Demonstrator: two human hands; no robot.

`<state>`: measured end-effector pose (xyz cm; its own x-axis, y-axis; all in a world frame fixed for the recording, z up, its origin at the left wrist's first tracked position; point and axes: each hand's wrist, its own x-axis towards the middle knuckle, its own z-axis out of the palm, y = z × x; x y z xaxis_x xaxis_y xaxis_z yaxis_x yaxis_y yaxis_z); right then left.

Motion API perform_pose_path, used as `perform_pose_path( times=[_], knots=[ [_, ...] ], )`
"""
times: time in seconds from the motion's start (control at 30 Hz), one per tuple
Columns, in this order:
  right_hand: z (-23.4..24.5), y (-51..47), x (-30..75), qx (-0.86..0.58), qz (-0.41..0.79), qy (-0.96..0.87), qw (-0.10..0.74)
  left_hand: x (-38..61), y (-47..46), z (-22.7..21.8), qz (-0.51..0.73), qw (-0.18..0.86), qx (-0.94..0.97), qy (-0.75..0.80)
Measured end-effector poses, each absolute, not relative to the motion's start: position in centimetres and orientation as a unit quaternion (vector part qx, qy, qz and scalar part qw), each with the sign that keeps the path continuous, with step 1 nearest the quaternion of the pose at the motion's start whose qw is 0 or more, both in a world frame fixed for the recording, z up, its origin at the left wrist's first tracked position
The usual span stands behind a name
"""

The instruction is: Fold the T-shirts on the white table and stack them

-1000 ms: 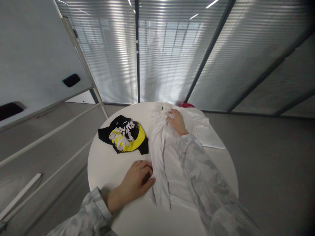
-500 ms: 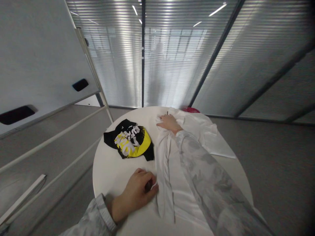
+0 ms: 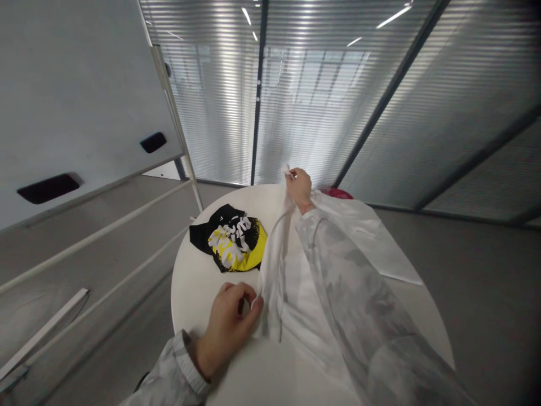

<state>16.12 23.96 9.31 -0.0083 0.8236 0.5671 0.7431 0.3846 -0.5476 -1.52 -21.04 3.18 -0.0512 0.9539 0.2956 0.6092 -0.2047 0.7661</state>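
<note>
A white shirt (image 3: 298, 299) lies in loose folds across the right half of the round white table (image 3: 190, 296). My left hand (image 3: 232, 321) pinches its near left edge between thumb and fingers, close to the tabletop. At the far side, my right hand (image 3: 299, 186) is closed on another part of the shirt and holds it up above the table. My right forearm covers some of the fabric. Left of the shirt, a black and yellow printed garment (image 3: 251, 256) lies crumpled, touched by neither hand.
A whiteboard on a white metal frame (image 3: 192, 186) stands to the left of the table. Behind the table is a ribbed translucent partition (image 3: 316, 124). Something red (image 3: 339, 194) shows past the table's far edge.
My right hand has closed on the shirt's far part and lifted it off the table. My left hand keeps its pinch on the near edge. The view has shifted slightly.
</note>
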Motion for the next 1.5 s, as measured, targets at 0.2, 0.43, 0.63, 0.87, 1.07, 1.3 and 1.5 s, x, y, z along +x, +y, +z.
perform_pose_path(
  times=[0.2, 0.43, 0.63, 0.87, 1.07, 1.3, 1.5],
  knots=[
    [6.8, 23.9, 15.2, -0.516, 0.104, -0.803, 0.279, -2.7, -20.6, 3.3, 0.412, 0.191, 0.619, 0.641],
    [4.6, 20.3, 19.0, -0.458, 0.098, -0.869, 0.160, -4.1, -21.1, 3.2, 0.391, 0.234, 0.609, 0.649],
    [3.9, 17.4, 24.6, -0.450, 0.076, -0.883, 0.106, -5.9, -21.4, 3.1, 0.410, 0.287, 0.593, 0.631],
    [2.5, 16.4, 25.1, -0.437, 0.007, -0.895, 0.091, -9.4, -21.2, 3.3, 0.380, 0.165, 0.626, 0.660],
    [3.7, 16.1, 25.2, -0.464, -0.034, -0.874, 0.137, -9.9, -21.0, 3.9, 0.256, 0.159, 0.732, 0.612],
    [5.7, 14.9, 26.1, -0.473, -0.104, -0.860, 0.161, -5.9, -20.5, 5.9, 0.210, 0.059, 0.809, 0.546],
    [6.2, 14.6, 26.7, -0.485, -0.092, -0.859, 0.133, -4.5, -19.9, 5.1, 0.150, 0.050, 0.806, 0.570]
  ],
)
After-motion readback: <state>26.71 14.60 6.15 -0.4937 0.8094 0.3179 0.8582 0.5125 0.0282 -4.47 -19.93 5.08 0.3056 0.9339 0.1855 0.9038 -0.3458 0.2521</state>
